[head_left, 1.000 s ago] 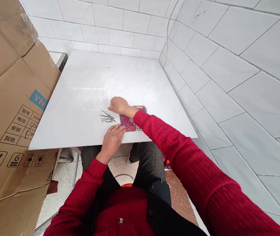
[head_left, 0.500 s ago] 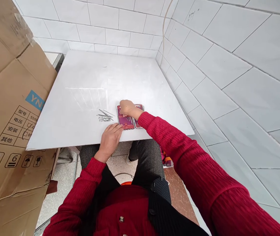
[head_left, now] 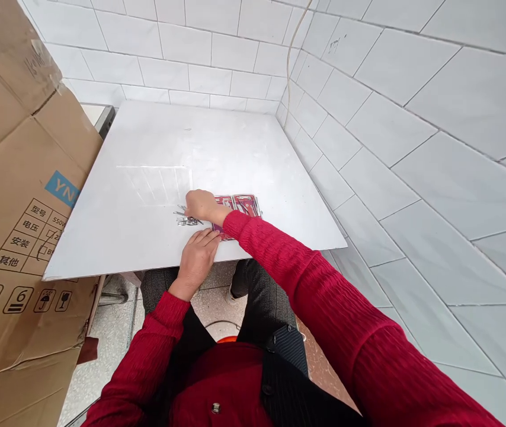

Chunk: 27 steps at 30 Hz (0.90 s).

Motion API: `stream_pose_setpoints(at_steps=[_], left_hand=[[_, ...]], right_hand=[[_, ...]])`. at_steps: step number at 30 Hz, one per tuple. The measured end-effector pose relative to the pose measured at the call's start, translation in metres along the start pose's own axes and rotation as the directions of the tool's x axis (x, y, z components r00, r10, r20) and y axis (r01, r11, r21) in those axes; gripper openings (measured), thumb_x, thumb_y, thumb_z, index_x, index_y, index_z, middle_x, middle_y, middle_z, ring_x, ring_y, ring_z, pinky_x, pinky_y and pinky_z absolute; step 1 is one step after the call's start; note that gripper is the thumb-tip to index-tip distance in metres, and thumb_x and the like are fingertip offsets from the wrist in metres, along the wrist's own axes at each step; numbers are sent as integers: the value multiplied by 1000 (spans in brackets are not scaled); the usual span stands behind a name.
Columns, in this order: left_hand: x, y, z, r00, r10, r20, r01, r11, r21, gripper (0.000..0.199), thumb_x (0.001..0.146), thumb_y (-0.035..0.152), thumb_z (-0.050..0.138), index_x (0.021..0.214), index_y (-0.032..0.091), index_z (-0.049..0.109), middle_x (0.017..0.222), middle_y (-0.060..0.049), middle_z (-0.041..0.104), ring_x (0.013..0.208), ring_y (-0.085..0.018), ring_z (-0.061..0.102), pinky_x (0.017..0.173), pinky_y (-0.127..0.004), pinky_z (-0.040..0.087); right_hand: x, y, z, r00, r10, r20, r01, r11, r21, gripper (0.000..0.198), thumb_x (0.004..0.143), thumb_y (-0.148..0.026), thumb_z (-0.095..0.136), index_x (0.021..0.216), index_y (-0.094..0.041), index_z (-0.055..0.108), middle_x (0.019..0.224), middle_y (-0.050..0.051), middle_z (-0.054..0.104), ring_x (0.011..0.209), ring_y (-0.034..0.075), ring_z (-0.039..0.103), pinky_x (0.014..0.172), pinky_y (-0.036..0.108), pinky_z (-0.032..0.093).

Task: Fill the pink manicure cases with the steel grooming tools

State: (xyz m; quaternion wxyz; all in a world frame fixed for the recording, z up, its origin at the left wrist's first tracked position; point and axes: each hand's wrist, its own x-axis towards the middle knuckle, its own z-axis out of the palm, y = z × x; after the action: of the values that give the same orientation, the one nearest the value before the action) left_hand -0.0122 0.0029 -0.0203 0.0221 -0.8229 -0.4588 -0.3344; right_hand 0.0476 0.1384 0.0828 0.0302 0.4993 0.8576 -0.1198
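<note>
An open manicure case with a red and purple lining lies near the table's front edge, small metal tools fitted in its right half. Left of it, a small pile of metal nail tools rests on the table, with what look like nail clippers and thin rods. My right hand reaches across the case to this pile, its fingers curled down and pinched; what is between them is hidden. My left hand lies at the case's near left corner, fingers stretched out and their tips touching its edge.
The white table reaches back to a tiled wall, with another tiled wall along its right. A large cardboard box stands close against the left side. A thin cable hangs in the corner.
My right hand has moved left, from over the case's left half to the metal tools on the table. More of the case now shows. My left hand stays at its corner.
</note>
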Motion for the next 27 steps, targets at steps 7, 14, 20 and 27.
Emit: stream_pose_setpoints(at_steps=[7,14,20,27], left_hand=[[-1,-1,2,1000,11,-5,-10,999,34,31,104,18,46,118,16,74,126,-9,74,123,-28,66,107,-49,52],[-1,-1,3,1000,2,20,-3,999,47,32,104,20,46,120,17,74,127,-10,74,124,-29,65,106,-50,52],[-1,0,2,1000,12,8,-13,998,56,32,104,20,46,119,16,74,126,-9,74,122,-28,66,106,-49,52],[-1,1,1,1000,18,11,-18,999,51,31,104,19,46,120,15,73,127,-11,74,123,-29,65,107,-49,51]], right_hand=[[-15,41,-12,988,88,-129,-87,996,14,22,93,-22,55,96,-15,76,100,11,78,91,21,71,74,25,50],[-48,90,-20,947,320,-22,-320,947,8,23,90,-21,60,103,-12,77,99,15,78,89,24,73,72,28,54],[-44,72,-6,945,321,-66,-326,940,-95,27,92,-26,64,111,-12,75,114,21,75,109,30,72,87,33,57],[-30,69,-10,937,350,-12,-350,932,-91,22,83,-16,73,104,-12,76,101,19,78,98,29,75,86,34,59]])
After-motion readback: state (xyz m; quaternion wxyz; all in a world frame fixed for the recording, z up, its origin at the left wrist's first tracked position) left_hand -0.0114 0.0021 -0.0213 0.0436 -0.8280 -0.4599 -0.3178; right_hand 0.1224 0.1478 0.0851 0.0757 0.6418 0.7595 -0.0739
